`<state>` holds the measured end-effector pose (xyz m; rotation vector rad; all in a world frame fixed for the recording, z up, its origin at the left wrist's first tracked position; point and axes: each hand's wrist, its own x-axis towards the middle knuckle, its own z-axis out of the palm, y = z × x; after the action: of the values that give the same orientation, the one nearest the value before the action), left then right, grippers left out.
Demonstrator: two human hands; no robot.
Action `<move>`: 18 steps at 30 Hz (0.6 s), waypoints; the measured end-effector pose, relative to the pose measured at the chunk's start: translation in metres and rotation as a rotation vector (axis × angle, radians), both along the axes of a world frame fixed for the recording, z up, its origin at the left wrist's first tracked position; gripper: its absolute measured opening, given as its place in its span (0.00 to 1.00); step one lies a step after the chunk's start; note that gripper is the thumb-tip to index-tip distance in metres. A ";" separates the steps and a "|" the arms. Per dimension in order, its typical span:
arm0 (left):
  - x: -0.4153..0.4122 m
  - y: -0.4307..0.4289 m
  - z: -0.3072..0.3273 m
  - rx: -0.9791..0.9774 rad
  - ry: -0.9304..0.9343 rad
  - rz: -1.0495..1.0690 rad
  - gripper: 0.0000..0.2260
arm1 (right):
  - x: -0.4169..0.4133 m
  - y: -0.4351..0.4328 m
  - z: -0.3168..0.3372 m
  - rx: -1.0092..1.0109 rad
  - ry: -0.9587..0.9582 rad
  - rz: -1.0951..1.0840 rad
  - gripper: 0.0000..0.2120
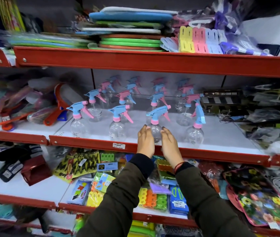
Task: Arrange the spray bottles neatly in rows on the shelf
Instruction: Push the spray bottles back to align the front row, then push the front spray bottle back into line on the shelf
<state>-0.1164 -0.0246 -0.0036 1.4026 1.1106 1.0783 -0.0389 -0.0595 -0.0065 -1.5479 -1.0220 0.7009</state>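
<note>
On the white shelf [221, 134], clear spray bottles stand in four rows. The left hand [145, 141] and right hand [169, 144], fingers open, cup the third front bottle [155, 124] without gripping. Empty and see-through, it looks light, tippy plastic; best held at the round belly.

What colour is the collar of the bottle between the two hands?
Pink collar, under a blue spray head; head view.
</note>
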 end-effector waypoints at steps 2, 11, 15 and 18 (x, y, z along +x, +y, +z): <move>-0.002 0.008 0.003 -0.015 0.010 -0.011 0.22 | -0.001 -0.004 -0.003 -0.005 -0.011 0.008 0.23; -0.003 0.014 0.007 -0.019 0.014 -0.043 0.22 | -0.004 -0.012 -0.001 0.002 -0.050 0.017 0.24; -0.004 -0.003 0.002 0.059 -0.039 0.087 0.23 | -0.004 -0.024 0.001 0.050 -0.052 -0.024 0.24; 0.001 -0.026 -0.004 0.170 -0.080 0.187 0.20 | -0.002 -0.040 -0.002 0.109 -0.052 -0.055 0.22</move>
<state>-0.1158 -0.0503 -0.0072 1.3933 1.1294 1.3784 -0.0410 -0.0993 -0.0083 -1.4998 -1.0360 0.5603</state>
